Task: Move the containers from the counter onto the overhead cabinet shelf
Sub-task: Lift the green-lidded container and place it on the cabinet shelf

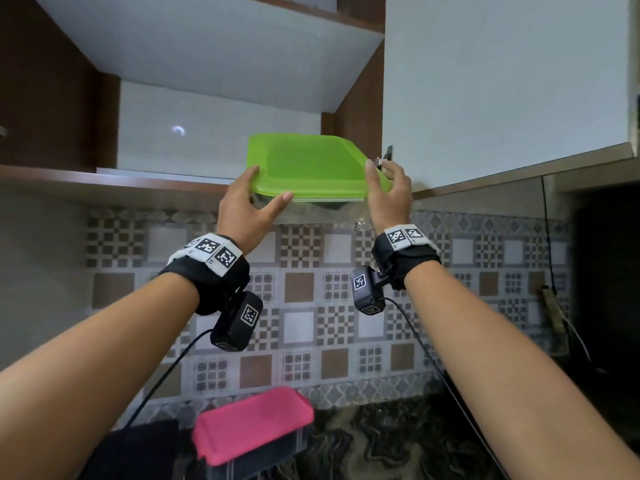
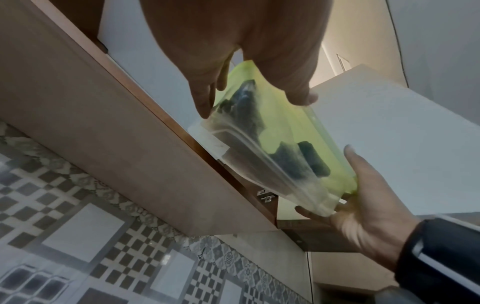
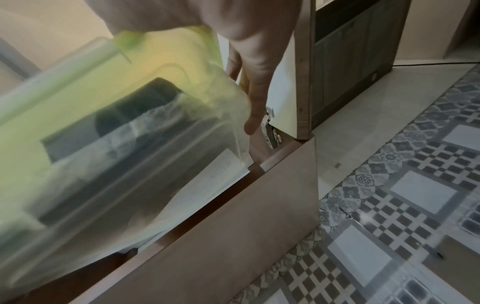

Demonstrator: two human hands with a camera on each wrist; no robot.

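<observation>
A clear container with a green lid point(image 1: 311, 168) and dark items inside sits tilted at the front edge of the overhead cabinet shelf point(image 1: 138, 178), its near side hanging out past the edge. My left hand point(image 1: 256, 195) grips its left front corner, thumb on the lid rim. My right hand point(image 1: 384, 188) grips the right side, thumb on top and fingers below. The left wrist view shows the container point(image 2: 285, 148) between both hands, and the right wrist view shows the container point(image 3: 103, 127) blurred. A pink-lidded container point(image 1: 252, 424) lies on the counter below.
The white cabinet door point(image 1: 502, 81) stands open at the right, its hinge point(image 1: 388, 154) close to my right fingers. A second shelf point(image 1: 207, 46) is above. The dark marble counter point(image 1: 381, 445) and a patterned tile wall point(image 1: 311, 289) lie below. A black cable point(image 1: 547, 237) hangs at right.
</observation>
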